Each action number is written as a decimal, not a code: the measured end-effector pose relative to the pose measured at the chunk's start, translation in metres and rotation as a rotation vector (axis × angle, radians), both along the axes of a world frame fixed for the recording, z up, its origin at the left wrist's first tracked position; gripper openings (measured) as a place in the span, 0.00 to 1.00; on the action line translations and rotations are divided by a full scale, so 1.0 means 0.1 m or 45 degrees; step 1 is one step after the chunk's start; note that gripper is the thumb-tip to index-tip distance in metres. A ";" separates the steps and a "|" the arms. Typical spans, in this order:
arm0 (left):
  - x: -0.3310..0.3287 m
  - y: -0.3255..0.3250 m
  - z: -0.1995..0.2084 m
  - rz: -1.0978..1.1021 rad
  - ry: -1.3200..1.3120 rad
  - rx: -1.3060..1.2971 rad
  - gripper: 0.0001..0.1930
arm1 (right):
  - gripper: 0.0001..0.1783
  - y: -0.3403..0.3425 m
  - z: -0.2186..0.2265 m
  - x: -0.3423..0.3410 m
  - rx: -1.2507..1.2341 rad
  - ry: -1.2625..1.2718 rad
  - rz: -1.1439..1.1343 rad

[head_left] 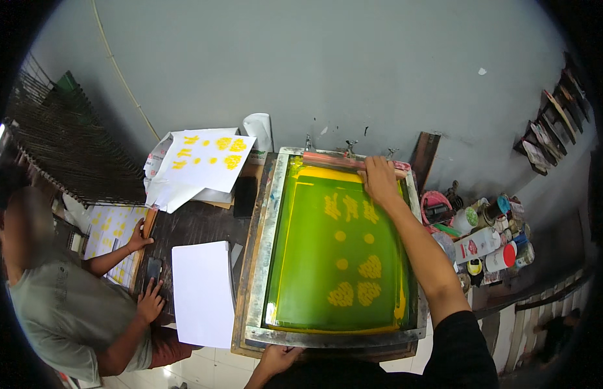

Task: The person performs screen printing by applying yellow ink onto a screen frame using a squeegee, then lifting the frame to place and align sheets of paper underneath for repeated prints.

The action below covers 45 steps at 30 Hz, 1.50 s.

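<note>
A wooden base (243, 311) bears the green screen (311, 259), the dark table (191, 224) (partly hidden) white paper (201, 292) and apparently a phone (153, 269).

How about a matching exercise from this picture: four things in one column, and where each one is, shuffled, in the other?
Things:
1. Squeegee
2. Plain white paper
3. Left hand
4. Bottles and jars

Places:
A. To the right of the screen frame
B. At the near edge of the screen frame
C. In the grip of the right hand, at the screen's far end
D. On the dark table, left of the screen frame

Pairs: 1-C, 2-D, 3-B, 4-A
</note>
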<state>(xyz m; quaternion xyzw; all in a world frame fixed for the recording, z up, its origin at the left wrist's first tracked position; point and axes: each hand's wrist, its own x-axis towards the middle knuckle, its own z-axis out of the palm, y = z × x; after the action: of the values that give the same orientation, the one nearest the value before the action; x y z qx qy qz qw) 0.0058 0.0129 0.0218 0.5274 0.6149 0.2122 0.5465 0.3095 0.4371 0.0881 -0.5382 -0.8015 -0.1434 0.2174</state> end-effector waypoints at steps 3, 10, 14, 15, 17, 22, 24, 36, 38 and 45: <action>0.02 -0.04 -0.05 0.015 -0.009 0.281 0.13 | 0.16 0.07 0.04 -0.01 -0.170 -0.052 -0.010; 0.04 -0.03 0.00 0.057 -0.036 0.350 0.13 | 0.19 0.11 0.13 0.04 -0.221 -0.040 0.046; 0.05 0.04 0.08 0.048 -0.108 0.380 0.12 | 0.19 0.10 0.12 0.07 -0.205 -0.062 -0.035; 0.06 0.05 0.09 0.061 -0.124 0.444 0.13 | 0.19 0.09 0.12 0.08 -0.274 -0.090 -0.030; 0.05 0.05 0.11 0.044 -0.127 0.291 0.13 | 0.18 0.04 0.11 0.08 -0.252 -0.033 0.062; 0.03 0.04 0.10 -0.007 -0.093 0.190 0.14 | 0.17 -0.15 0.11 0.00 -0.237 -0.046 0.033; 0.02 0.02 0.09 -0.057 -0.006 0.060 0.13 | 0.17 -0.19 0.11 -0.04 -0.255 -0.078 0.001; 0.01 0.05 0.14 -0.071 0.061 -0.050 0.14 | 0.16 -0.07 0.03 0.06 -0.044 0.037 0.089; 0.01 0.05 0.12 -0.049 0.063 -0.022 0.14 | 0.16 0.00 0.03 0.05 0.111 0.070 0.110; 0.03 -0.02 -0.03 -0.003 0.027 0.110 0.14 | 0.17 0.11 0.09 0.07 -0.271 -0.033 0.076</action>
<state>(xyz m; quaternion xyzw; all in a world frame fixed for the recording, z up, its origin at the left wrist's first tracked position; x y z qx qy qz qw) 0.0084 0.0104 0.0186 0.5534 0.6103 0.2325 0.5169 0.3170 0.4478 0.0973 -0.5322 -0.8307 -0.0577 0.1528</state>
